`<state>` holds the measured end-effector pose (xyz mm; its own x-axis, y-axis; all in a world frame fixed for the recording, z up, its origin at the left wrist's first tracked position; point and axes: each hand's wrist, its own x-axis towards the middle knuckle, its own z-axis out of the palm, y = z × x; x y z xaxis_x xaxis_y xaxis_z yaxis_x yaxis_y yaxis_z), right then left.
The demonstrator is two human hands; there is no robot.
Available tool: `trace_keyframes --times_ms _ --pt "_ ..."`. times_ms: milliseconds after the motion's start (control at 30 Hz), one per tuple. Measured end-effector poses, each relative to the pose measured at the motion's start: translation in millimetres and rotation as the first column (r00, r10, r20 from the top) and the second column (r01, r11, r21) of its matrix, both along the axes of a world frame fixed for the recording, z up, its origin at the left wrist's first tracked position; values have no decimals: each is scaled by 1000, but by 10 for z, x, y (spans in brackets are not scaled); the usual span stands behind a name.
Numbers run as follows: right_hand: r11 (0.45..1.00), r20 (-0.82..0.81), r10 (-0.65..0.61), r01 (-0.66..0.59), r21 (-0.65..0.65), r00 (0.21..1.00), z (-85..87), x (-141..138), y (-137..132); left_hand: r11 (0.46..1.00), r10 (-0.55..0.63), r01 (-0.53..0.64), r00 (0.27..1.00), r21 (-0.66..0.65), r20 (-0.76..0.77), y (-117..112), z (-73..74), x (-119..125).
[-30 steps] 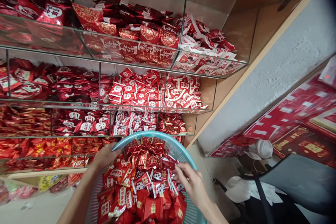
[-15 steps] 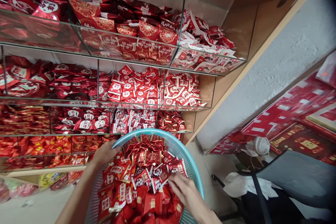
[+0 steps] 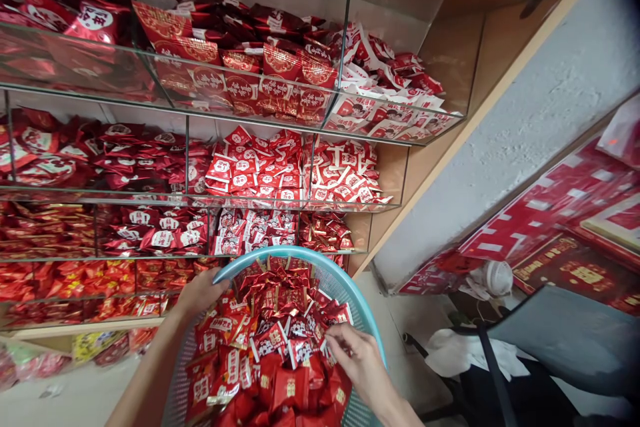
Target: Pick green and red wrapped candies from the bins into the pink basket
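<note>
A round turquoise plastic basket [image 3: 367, 317] tilts in front of me, heaped with small red candy packets [image 3: 291, 387], some with gold print and some with white edges. My left hand [image 3: 203, 290] is closed over the basket's rim at its upper left. Over the right part of the heap is my right hand [image 3: 356, 355], its fingers bent and drawn together at the packets. Whatever lies between those fingertips is too small or hidden to make out. Several white-edged packets [image 3: 270, 341] lie just left of the fingertips.
Glass-fronted shelves [image 3: 250, 197] ahead are divided into compartments of red packets [image 3: 253, 163]. A wooden side panel [image 3: 440, 153] meets a grey wall [image 3: 540, 80] at the right. A dark chair [image 3: 570, 340] with a white cloth [image 3: 473, 353] stands lower right. Bagged goods [image 3: 100, 345] lie under the shelves.
My right hand has shifted slightly right over the packets, and its fingers are more bent. My left hand and the basket have hardly moved.
</note>
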<state>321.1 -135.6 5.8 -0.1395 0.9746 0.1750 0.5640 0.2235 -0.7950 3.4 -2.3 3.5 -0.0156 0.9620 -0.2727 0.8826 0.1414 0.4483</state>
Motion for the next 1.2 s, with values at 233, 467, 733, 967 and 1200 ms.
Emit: trace_keyframes --times_ms 233,467,733,967,1200 --pt "993 -93 43 -53 -103 995 220 110 72 1000 -6 6 1000 0 -2 9 -34 -16" --pt "958 -37 206 -210 -197 978 193 177 206 1000 2 -2 1000 11 0 33 -81 -47" --pt "987 6 118 -116 -113 993 264 273 422 1000 -23 23 999 9 -24 46 -87 -41" --pt "983 286 -161 129 127 945 231 679 1420 1000 -17 17 1000 -11 -9 46 -90 -44" --pt "960 641 -242 275 49 728 20 684 2356 1000 4 -4 1000 29 21 39 -105 -52"
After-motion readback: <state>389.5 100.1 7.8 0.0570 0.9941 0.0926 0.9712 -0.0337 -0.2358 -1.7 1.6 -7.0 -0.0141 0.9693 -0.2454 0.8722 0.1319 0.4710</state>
